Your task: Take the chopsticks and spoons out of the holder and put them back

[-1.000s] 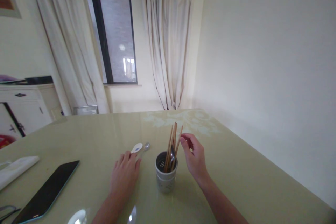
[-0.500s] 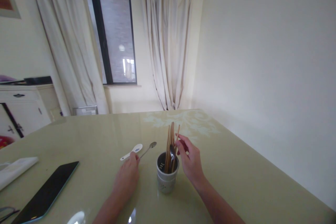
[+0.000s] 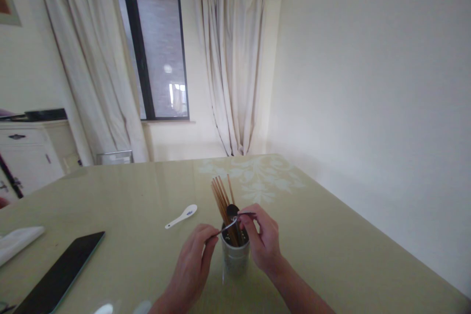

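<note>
Over the mouth of a grey cylindrical cup (image 3: 235,256), the head view shows us a thin silvery metal spoon (image 3: 227,227) held crosswise. We find the left hand (image 3: 192,259) with fingers clamped on its handle and the right hand (image 3: 263,239) pinching near its bowl, presumably to steady both ends. Slim brown wooden chopsticks (image 3: 221,195) lean in the cup, seemingly propped by its rim. We note a white ceramic spoon (image 3: 187,213) lying apart on the glossy pale-green tabletop (image 3: 128,196).
</note>
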Demonstrator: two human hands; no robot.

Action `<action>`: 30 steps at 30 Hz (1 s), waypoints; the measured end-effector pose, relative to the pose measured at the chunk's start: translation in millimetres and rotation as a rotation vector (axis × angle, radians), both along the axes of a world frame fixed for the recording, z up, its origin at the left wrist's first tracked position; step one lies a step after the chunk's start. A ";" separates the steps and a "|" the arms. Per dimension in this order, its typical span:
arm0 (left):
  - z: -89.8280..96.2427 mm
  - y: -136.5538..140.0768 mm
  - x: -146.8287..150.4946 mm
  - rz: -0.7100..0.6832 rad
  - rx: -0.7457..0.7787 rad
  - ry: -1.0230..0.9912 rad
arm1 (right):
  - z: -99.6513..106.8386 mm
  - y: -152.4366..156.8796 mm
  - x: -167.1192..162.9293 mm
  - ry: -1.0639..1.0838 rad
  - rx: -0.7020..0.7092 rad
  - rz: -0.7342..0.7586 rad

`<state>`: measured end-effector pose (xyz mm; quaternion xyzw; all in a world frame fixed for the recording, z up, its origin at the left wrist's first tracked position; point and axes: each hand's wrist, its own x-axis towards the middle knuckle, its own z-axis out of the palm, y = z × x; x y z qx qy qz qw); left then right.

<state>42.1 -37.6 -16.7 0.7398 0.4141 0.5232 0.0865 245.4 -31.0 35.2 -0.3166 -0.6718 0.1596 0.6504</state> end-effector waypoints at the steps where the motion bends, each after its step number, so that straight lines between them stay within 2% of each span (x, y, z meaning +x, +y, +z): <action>1: 0.1 -0.2 -1.3 0.019 0.001 0.016 | 2.9 0.8 -0.1 0.108 -0.023 0.005; 4: 5.6 -1.9 -4.1 0.027 -0.025 0.089 | 16.8 6.4 8.2 0.453 -0.017 -0.056; 7: 11.3 -3.6 -3.3 -0.038 -0.071 0.154 | 29.0 13.1 22.8 0.582 0.023 -0.089; 10: 11.1 -4.0 -1.5 -0.107 -0.112 0.160 | 29.9 15.8 27.3 0.492 -0.064 -0.015; 13: 8.3 -5.1 -0.1 -0.136 -0.164 0.139 | 21.0 13.9 17.6 0.300 -0.208 0.087; 15: 7.9 -7.3 1.6 -0.135 -0.193 0.132 | 14.4 11.4 8.7 0.164 -0.241 0.105; 18: 9.9 -10.7 5.2 -0.118 -0.197 0.126 | 8.6 8.3 0.5 -0.005 -0.169 0.038; 21: 10.8 -7.2 5.0 -0.072 -0.157 0.131 | 7.9 8.7 1.3 -0.055 -0.067 -0.058; 23: 9.4 1.9 -1.1 0.024 -0.119 0.152 | 8.3 11.5 5.0 -0.038 -0.020 -0.118; 25: 7.1 14.6 -12.2 0.205 -0.089 0.210 | 7.9 15.7 9.0 -0.012 -0.002 -0.167; 28: 4.6 30.9 -32.9 0.539 -0.109 0.434 | 5.3 22.2 13.0 0.028 -0.030 -0.207; 30: 4.4 35.7 -44.9 0.701 -0.169 0.585 | 2.7 25.2 14.0 0.051 -0.057 -0.213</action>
